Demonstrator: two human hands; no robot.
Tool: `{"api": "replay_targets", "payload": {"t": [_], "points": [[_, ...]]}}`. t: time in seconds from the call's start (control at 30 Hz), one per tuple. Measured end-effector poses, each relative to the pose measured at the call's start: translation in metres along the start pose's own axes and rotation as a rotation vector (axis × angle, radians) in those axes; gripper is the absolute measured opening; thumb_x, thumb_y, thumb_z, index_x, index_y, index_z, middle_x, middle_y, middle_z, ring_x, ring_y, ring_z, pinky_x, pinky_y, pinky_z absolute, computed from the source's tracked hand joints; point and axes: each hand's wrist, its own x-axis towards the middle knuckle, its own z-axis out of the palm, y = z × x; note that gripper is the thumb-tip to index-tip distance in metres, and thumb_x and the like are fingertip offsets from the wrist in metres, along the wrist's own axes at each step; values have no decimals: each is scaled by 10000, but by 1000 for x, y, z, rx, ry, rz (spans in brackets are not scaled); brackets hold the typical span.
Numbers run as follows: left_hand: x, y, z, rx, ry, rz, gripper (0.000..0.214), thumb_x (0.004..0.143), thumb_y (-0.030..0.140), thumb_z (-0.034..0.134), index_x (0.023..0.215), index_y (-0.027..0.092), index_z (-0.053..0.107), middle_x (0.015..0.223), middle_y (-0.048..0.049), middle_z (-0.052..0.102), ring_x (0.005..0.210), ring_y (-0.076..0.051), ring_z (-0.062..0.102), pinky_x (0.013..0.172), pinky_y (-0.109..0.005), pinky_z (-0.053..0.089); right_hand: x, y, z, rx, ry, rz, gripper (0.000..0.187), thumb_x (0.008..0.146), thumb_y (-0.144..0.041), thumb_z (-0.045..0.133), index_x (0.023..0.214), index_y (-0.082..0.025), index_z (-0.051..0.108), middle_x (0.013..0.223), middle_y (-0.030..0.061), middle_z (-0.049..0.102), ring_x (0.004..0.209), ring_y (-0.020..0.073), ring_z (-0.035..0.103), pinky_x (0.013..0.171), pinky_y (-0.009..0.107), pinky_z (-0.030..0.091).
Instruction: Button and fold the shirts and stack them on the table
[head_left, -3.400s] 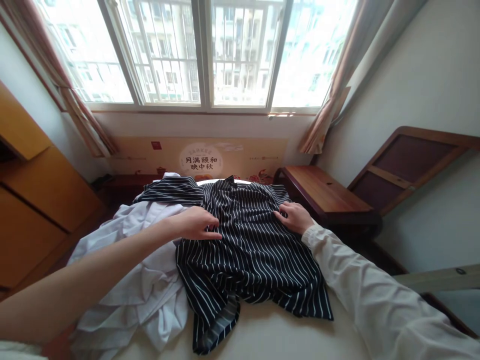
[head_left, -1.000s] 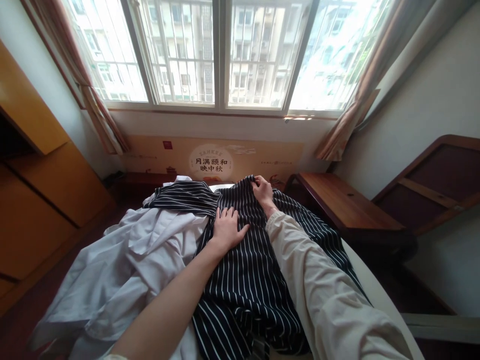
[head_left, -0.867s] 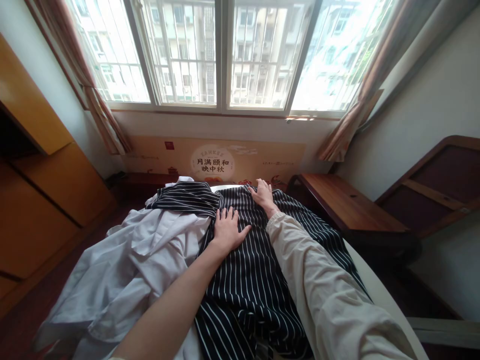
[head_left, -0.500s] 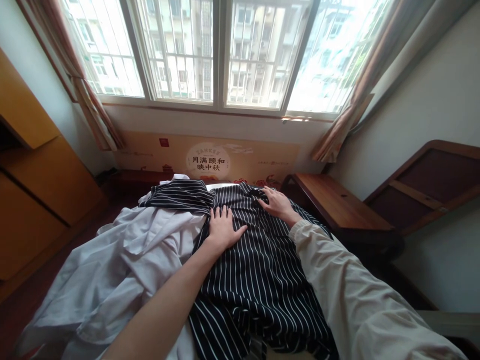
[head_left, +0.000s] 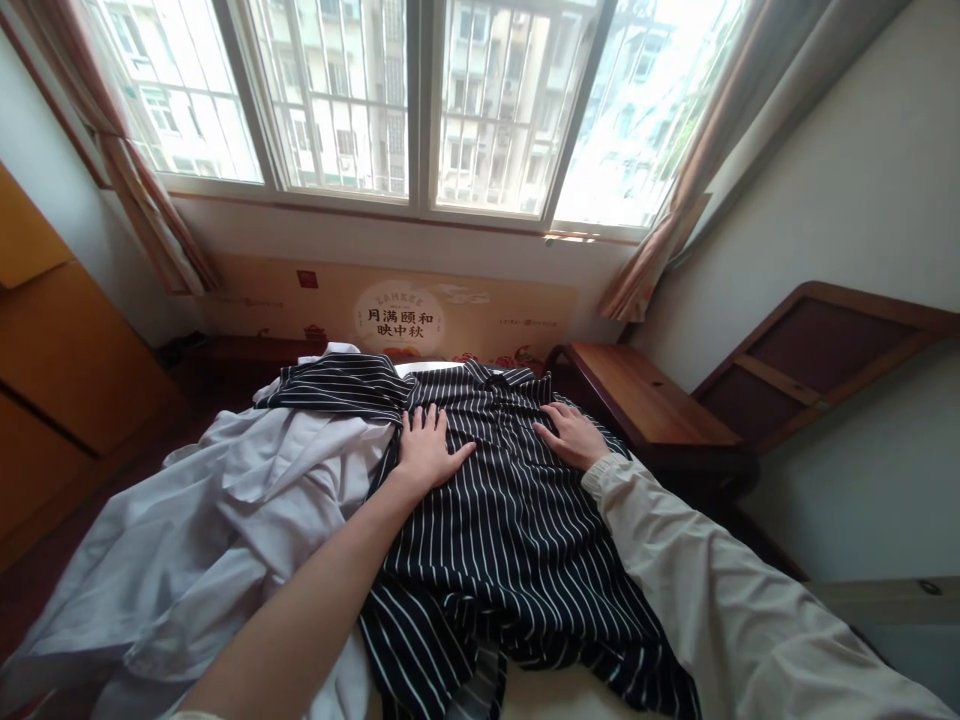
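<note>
Pressing down on a black pinstriped shirt [head_left: 510, 540] with both palms. Left hand [head_left: 427, 450] open and flat, fingers splayed, gripping nothing. Right hand [head_left: 570, 435] likewise released, palm down, fingertips angled toward the left one. Directly beneath both hands, and running back under the forearms toward the body: the shirt's front, spread out and mostly smooth. Just beyond the fingertips, the collar [head_left: 480, 372]. Off the left hand's outer side, one striped sleeve [head_left: 337, 385] draped over a crumpled white garment [head_left: 225, 520], touching it. Past the right hand's outer side, a dark wooden side table [head_left: 645, 395], apart from the cloth. Judging by the lie of things: laid out and flattened across the chest, nothing folded yet, that sleeve not brought in, hem near the body rumpled over the pale surface [head_left: 555, 695].
</note>
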Motion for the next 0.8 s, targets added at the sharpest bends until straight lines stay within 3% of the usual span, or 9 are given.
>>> {"api": "replay_targets", "payload": {"t": [0.1, 0.17, 0.27, 0.37, 0.5, 0.63, 0.8], "points": [[0, 1, -2, 21, -20, 5, 1052, 914, 869, 232, 1649, 129, 370, 1736, -146, 253, 1610, -410, 182, 1307, -592, 62, 8, 4, -13, 52, 55, 48, 478, 1069, -510, 382, 1253, -194, 689, 1268, 140, 692, 1138, 305, 661, 1027, 420, 503], [0, 1, -2, 18, -15, 8, 1050, 912, 872, 229, 1650, 140, 372, 1736, -141, 255, 1611, -406, 183, 1308, -586, 68, 19, 11, -17, 90, 93, 141, 418, 1061, -425, 399, 1261, -192, 681, 1259, 140, 680, 1059, 285, 685, 958, 392, 529], [-1, 0, -2, 16, -9, 5, 1038, 912, 872, 232, 1650, 156, 376, 1736, -137, 258, 1612, -399, 186, 1309, -584, 66, 35, 26, -15, 89, 123, 265, 454, 1003, -384, 498, 1389, -178, 620, 1402, 163, 613, 1157, 311, 658, 978, 396, 528], [-1, -1, -1, 12, -3, 7, 1037, 912, 873, 229, 1651, 160, 375, 1735, -136, 261, 1613, -396, 185, 1308, -585, 65, 37, 43, -7, 80, 13, 364, 567, 999, -520, 494, 1416, -159, 623, 1488, 179, 581, 1350, 383, 541, 1093, 475, 469], [0, -2, 0, 7, -4, 9, 1035, 906, 882, 234, 1650, 178, 379, 1734, -133, 268, 1612, -405, 182, 1305, -593, 70, 21, 63, 1, 216, -163, 481, 683, 1044, -614, 319, 1464, -157, 604, 1487, 181, 612, 1359, 365, 571, 1120, 495, 446], [1, -3, 3, 5, 9, 24, 1043, 906, 885, 228, 1647, 168, 385, 1732, -141, 270, 1607, -418, 188, 1301, -600, 77, -1, 75, 0, 239, -101, 535, 578, 1019, -557, 417, 1417, -221, 667, 1415, 136, 684, 1287, 345, 643, 1053, 443, 499], [1, -4, 4, 11, 10, 35, 1049, 902, 892, 227, 1651, 172, 378, 1733, -143, 268, 1607, -417, 191, 1301, -597, 78, -32, 81, -2, 180, -54, 556, 555, 1006, -526, 450, 1415, -229, 678, 1353, 133, 723, 1230, 343, 682, 1025, 432, 517]]}}
